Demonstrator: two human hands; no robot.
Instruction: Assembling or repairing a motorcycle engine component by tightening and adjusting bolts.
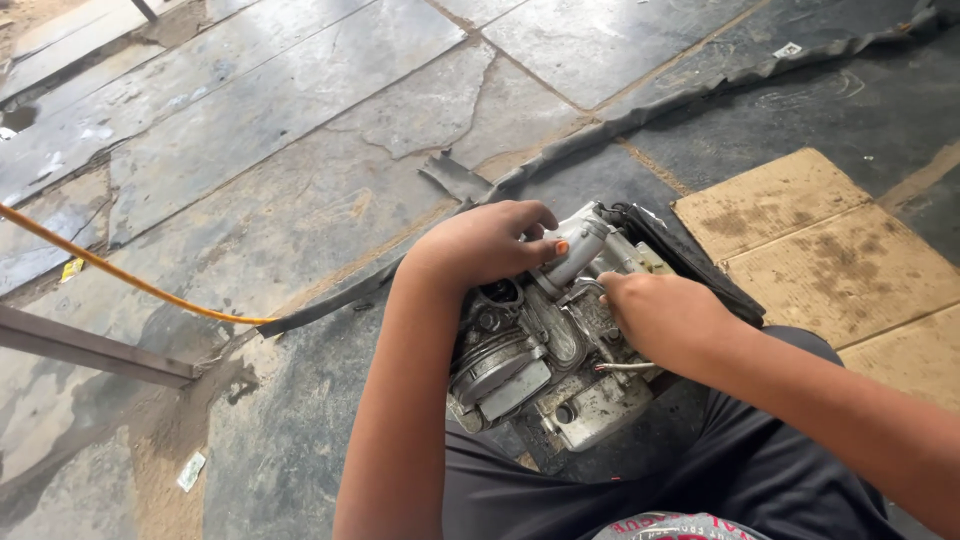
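While resting on the person's lap, a small engine [545, 350] (metal, likely heavy, rigid, greasy) is being steadied by the left hand [487, 243], fingers curled over its top, and the right hand [655, 315], fingers closed on its side.

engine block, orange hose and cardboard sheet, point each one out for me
engine block [545, 360], head view, on its grey metal side casing
orange hose [120, 275], head view, mid-length over the stone floor
cardboard sheet [820, 250], head view, on its stained top face

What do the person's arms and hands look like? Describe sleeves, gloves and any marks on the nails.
Both arms are bare, with no sleeves in view. The left hand and right hand wear no gloves, rings or watch. One left thumbnail is orange.
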